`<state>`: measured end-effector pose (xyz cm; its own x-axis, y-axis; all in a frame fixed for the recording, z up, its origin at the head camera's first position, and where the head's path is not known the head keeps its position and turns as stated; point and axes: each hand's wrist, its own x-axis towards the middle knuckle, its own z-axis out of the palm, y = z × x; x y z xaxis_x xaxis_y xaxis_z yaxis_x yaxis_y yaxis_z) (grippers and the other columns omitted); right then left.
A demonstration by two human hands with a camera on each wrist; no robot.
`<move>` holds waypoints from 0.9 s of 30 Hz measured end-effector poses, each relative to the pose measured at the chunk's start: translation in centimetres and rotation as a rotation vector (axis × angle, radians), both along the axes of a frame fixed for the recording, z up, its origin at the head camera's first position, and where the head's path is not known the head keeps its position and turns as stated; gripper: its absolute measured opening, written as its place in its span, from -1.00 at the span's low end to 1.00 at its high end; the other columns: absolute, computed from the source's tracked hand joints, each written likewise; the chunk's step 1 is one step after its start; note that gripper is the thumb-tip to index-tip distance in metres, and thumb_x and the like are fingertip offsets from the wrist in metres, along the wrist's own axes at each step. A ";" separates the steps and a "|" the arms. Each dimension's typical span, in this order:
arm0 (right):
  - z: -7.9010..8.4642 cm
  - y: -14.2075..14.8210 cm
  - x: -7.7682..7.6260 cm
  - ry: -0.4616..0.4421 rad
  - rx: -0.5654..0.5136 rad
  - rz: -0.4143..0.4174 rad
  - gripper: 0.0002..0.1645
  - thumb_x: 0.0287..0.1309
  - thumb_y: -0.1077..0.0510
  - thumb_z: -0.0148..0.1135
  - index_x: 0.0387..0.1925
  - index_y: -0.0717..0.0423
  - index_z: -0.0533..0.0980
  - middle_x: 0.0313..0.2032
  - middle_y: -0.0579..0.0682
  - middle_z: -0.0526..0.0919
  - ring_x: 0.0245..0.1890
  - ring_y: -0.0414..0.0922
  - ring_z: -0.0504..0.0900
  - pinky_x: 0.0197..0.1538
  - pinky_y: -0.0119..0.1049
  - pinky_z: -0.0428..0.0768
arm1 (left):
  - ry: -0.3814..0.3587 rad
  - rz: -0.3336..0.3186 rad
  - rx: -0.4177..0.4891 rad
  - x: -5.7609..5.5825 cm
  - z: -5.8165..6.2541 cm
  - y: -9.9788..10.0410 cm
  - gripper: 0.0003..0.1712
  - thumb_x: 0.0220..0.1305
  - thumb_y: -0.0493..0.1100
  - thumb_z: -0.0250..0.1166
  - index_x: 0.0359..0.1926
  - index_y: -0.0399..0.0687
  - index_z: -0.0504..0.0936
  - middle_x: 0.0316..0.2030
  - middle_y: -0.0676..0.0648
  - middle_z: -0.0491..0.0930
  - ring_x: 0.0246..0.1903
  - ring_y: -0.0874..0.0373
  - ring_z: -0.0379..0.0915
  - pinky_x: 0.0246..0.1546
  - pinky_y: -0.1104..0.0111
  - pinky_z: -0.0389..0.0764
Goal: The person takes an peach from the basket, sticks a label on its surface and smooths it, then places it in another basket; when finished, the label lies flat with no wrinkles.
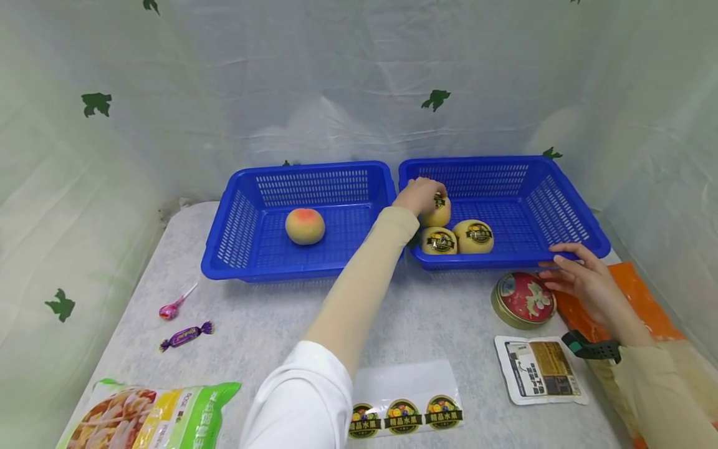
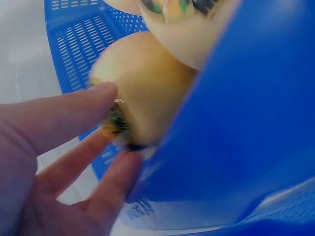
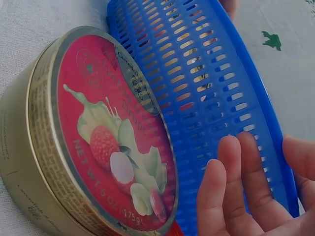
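In the head view my left hand (image 1: 421, 194) reaches into the right blue basket (image 1: 505, 260), over a yellowish peach (image 1: 437, 215) with a round black label. Seen from the left wrist, its thumb and fairly straight fingers lie at the labelled side of that peach (image 2: 147, 83). Two more labelled peaches, one at the corner (image 1: 439, 242) and one beside it (image 1: 475, 237), sit close by. My right hand (image 1: 589, 284) holds the same basket's front rim near its right corner. From the right wrist, several fingers (image 3: 231, 182) show outside the slotted wall, with the thumb across the rim.
The left blue basket (image 1: 269, 272) contains one unlabelled peach (image 1: 305, 226). Below my right hand are a round red tin (image 1: 525, 299), a white pouch (image 1: 541, 370) and an orange bag (image 1: 645, 293). A label sheet (image 1: 406, 380), lollipop (image 1: 169, 311), purple candy (image 1: 186, 336) and food bag (image 1: 151, 415) lie nearer.
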<state>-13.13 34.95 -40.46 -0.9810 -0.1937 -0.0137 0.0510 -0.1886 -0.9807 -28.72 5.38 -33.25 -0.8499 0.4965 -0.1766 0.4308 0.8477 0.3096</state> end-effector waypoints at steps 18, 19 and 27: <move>-0.1 0.2 0.1 0.016 -0.010 0.002 -0.75 0.30 0.28 -0.12 -0.04 0.11 0.38 -0.26 -0.01 0.63 -0.31 -0.07 0.63 -0.29 -0.27 0.59 | -0.079 -0.129 0.398 1.4 2.4 -4.2 -0.55 0.30 -0.28 0.02 0.22 -0.07 0.34 0.10 -0.09 0.41 0.08 0.11 0.31 -0.10 0.44 0.39; -0.1 0.2 0.1 0.015 -0.001 -0.006 -0.76 0.30 0.28 -0.12 -0.04 0.10 0.38 -0.26 -0.01 0.63 -0.31 -0.07 0.63 -0.28 -0.28 0.59 | -0.068 -0.135 0.443 1.8 2.6 -4.9 -0.56 0.30 -0.26 0.03 0.21 -0.07 0.36 0.09 -0.08 0.42 0.05 0.12 0.33 -0.08 0.45 0.40; 0.0 0.1 0.4 0.011 0.047 -0.039 -0.72 0.29 0.22 -0.08 0.02 0.14 0.34 -0.27 -0.03 0.62 -0.31 -0.11 0.62 -0.26 -0.33 0.58 | -0.050 -0.088 0.814 7.0 3.0 -11.2 -0.60 0.29 -0.23 0.08 0.16 -0.01 0.40 0.01 -0.06 0.48 -0.08 0.20 0.41 -0.09 0.42 0.42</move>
